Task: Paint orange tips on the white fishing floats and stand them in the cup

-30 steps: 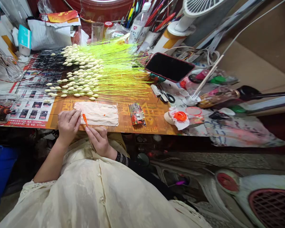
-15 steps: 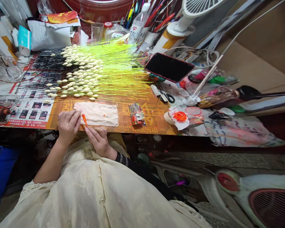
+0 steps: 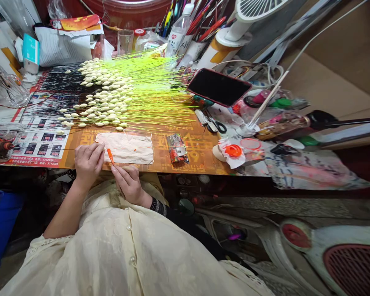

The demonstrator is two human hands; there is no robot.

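Observation:
My left hand (image 3: 88, 162) is closed at the near edge of the table, its fingertips pinching a thin-stemmed fishing float whose body is mostly hidden by the fingers. In my right hand (image 3: 128, 183), a slim paintbrush (image 3: 110, 156) is gripped, its orange tip pointing up beside the left fingertips. Whether that tip touches the float, I cannot tell. Under and behind the hands lies a pale cloth (image 3: 128, 148) with a small orange spot. Beyond it, many fishing floats (image 3: 106, 98) with cream oval bodies lie in rows, with dark stems leftward and yellow-green stems rightward.
A paint-smeared packet (image 3: 177, 149) lies right of the cloth. Further right stand an orange paint cup (image 3: 233, 151) and scissors (image 3: 219, 126). A propped phone (image 3: 219, 87), a bottle (image 3: 180, 31) and a small fan (image 3: 234, 28) line the back. A blue bin (image 3: 6, 218) is at lower left.
The orange brush tip and my right hand have shifted very slightly. My left hand keeps nearly the same place, and the floats on the table have not moved.

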